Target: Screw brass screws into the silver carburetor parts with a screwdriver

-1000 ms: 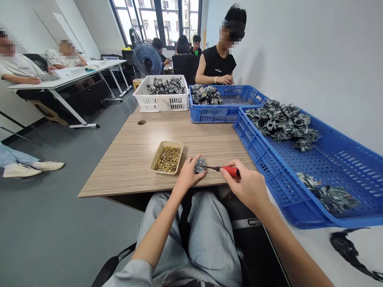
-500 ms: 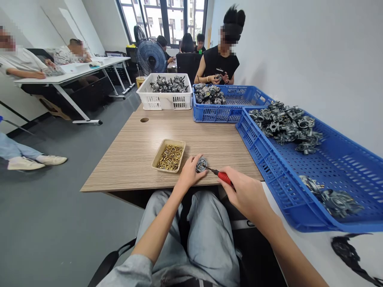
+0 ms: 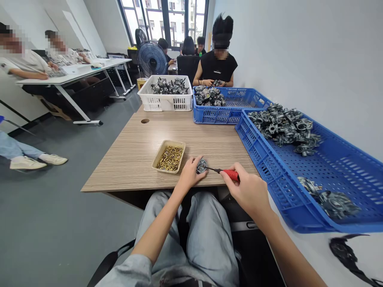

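The round metal part (image 3: 202, 165) lies on the table (image 3: 125, 163) near its edge, between the thumb and fingers of the left hand (image 3: 189, 172), parted to its width and apparently bracing it against the tool. The right hand (image 3: 251, 191), closed around a red-handled screwdriver (image 3: 231, 174), points the shaft at the part from the right, presumably for control. Just left of the left-hand grip sits a tray (image 3: 156, 155) of brass pieces (image 3: 170, 158), seemingly for easy reach; a blue crate (image 3: 265, 163) of metal castings (image 3: 283, 126) flanks the right hand.
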A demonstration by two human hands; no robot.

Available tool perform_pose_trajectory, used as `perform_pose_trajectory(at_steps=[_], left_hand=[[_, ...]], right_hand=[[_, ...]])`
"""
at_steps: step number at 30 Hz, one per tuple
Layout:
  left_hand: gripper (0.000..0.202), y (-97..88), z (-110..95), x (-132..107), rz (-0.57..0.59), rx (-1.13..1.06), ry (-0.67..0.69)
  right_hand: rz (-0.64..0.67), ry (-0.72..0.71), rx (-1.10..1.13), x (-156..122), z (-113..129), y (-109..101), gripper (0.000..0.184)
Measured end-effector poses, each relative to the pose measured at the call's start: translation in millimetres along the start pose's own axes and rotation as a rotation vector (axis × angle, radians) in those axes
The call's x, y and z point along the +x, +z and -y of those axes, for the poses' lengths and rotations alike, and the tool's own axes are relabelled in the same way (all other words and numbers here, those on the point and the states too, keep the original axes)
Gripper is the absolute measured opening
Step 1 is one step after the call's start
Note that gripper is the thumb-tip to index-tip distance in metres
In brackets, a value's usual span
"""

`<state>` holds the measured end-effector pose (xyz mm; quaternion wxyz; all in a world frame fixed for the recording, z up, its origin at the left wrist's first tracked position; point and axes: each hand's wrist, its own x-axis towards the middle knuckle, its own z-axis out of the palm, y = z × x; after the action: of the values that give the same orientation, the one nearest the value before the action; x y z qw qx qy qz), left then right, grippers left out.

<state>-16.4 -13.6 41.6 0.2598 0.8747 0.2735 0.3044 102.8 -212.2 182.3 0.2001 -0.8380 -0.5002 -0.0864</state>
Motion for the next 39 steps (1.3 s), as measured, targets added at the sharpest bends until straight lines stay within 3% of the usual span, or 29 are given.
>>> perform_pose_trajectory(at_steps=[6, 15, 39], left_hand=[[0.071, -0.6, 2, 0, -0.006, -0.03, 0.008], [0.073, -1.5, 2, -1, -0.015, -0.042, 0.014], [0.073, -3.4, 0, -2, -0.008, -0.054, -0.01]], right_hand=[[0.011, -0.042, 0.166, 5, -12, -6, 0.017], [0.084, -0.045, 0.165, 8, -13, 3, 0.015], [0.072, -0.033, 0.126, 6, -10, -2, 0.016]])
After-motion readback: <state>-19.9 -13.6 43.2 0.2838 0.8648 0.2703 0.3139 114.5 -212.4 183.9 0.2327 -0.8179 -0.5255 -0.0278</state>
